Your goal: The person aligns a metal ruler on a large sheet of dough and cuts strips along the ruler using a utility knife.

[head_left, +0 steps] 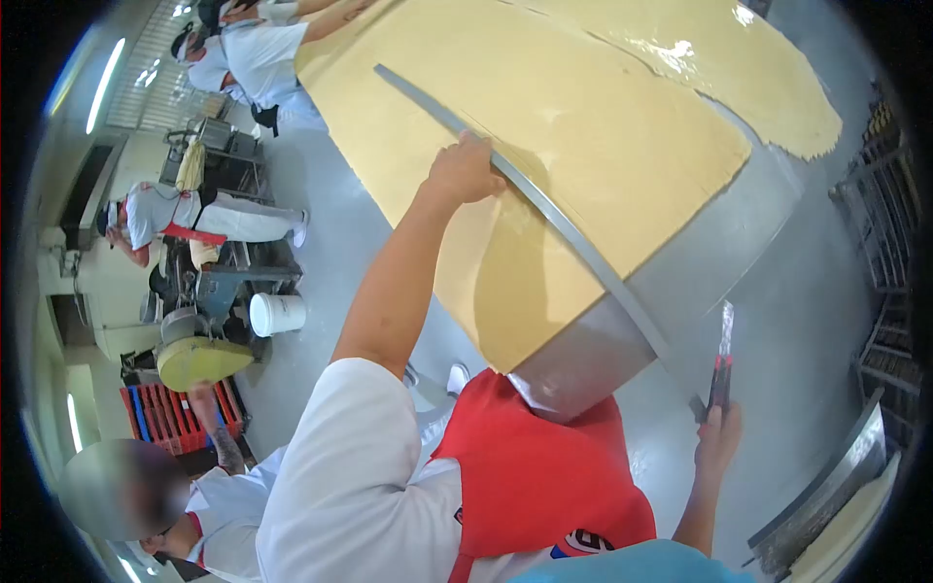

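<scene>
A large sheet of yellow dough point(603, 136) covers much of the metal table point(588, 364). Lying diagonally across it is a long metal straightedge point(583, 248), its near end reaching past the dough's edge. My left hand point(466, 170) is closed on the straightedge at about its upper middle. Off to the right of the table, my right hand point(717, 437) grips a knife point(722, 374) by its black and red handle, blade pointing up and away from the dough.
A second dough sheet point(748, 58) lies at the far right. Co-workers stand at the upper left point(262, 53), by machinery point(160, 209) and close at lower left point(233, 505). A white bucket point(277, 314) is on the floor. Metal racks point(884, 214) line the right.
</scene>
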Action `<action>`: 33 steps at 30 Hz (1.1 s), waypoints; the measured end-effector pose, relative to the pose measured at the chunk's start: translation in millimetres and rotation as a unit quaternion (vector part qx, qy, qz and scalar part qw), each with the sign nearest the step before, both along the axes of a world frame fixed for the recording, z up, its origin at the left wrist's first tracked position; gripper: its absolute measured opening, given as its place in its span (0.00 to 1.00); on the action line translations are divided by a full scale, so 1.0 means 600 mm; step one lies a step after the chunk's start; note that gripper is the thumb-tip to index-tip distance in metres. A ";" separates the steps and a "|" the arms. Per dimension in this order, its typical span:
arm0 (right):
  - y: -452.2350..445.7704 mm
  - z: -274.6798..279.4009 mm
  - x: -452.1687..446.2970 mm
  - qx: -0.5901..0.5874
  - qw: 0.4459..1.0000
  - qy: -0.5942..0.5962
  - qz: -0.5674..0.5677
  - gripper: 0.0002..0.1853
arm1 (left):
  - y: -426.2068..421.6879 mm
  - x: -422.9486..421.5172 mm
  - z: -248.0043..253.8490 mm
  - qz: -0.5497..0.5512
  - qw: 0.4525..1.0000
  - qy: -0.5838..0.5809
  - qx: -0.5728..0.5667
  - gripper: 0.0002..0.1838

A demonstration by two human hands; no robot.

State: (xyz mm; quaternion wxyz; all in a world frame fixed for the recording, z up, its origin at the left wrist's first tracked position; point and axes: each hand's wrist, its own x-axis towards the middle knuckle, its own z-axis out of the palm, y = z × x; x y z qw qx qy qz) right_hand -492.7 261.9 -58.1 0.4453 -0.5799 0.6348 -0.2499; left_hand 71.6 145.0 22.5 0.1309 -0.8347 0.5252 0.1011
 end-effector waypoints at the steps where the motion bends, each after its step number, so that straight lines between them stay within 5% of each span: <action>1: 0.002 0.001 -0.001 -0.008 1.000 -0.004 0.005 0.23 | 0.003 0.020 -0.007 0.005 1.000 -0.004 -0.008 0.36; 3: 0.010 -0.002 -0.006 -0.026 0.997 -0.065 -0.022 0.25 | 0.009 0.055 -0.024 -0.151 0.979 0.004 -0.136 0.26; 9: 0.043 -0.005 -0.022 0.006 0.995 -0.092 -0.036 0.25 | 0.019 0.065 -0.010 -0.146 0.980 0.044 -0.131 0.16; 33: 0.045 0.017 0.011 -0.007 1.000 0.000 -0.009 0.28 | 0.037 0.076 -0.019 -0.059 0.980 0.101 -0.158 0.22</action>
